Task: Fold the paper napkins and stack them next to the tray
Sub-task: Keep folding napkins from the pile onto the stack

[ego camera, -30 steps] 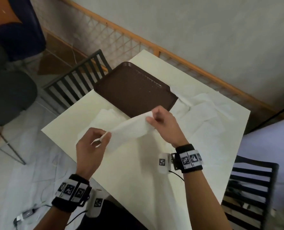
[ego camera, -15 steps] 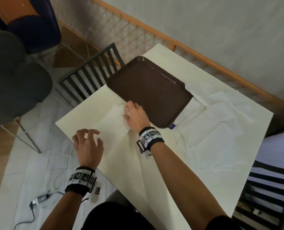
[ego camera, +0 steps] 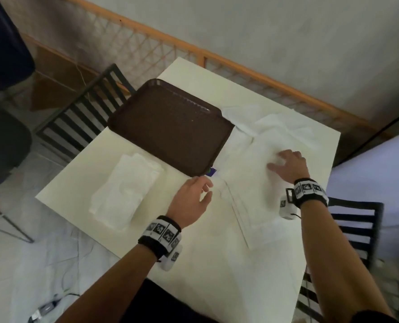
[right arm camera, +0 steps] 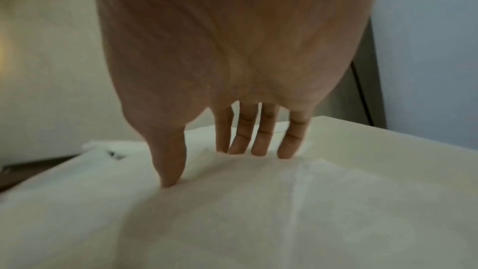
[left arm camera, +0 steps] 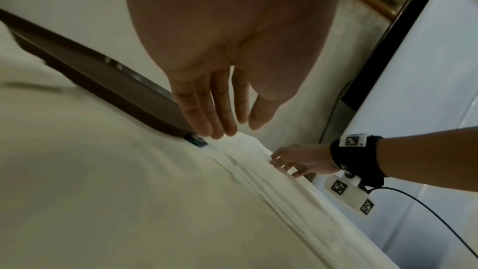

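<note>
Now the table [ego camera: 193,264] carries the brown tray [ego camera: 170,127], with unfolded napkins [ego camera: 263,206] on its right and the folded stack [ego camera: 123,190] on its left. Right hand [ego camera: 288,165] lies flat on the napkins, left hand [ego camera: 191,201] hovers open, holding nothing. Better to lift only the top sheet.

Right hand [right arm camera: 232,69]: fingers [right arm camera: 261,140] straight, tips pressing on napkin.
Napkin [right arm camera: 258,212]: flat beneath the hand.
Worktop [right arm camera: 388,136]: beyond the fingertips.

The cream table [ego camera: 193,264] carries a brown tray [ego camera: 170,127], folded napkins [ego camera: 123,190] and spread unfolded napkins [ego camera: 263,183].
</note>
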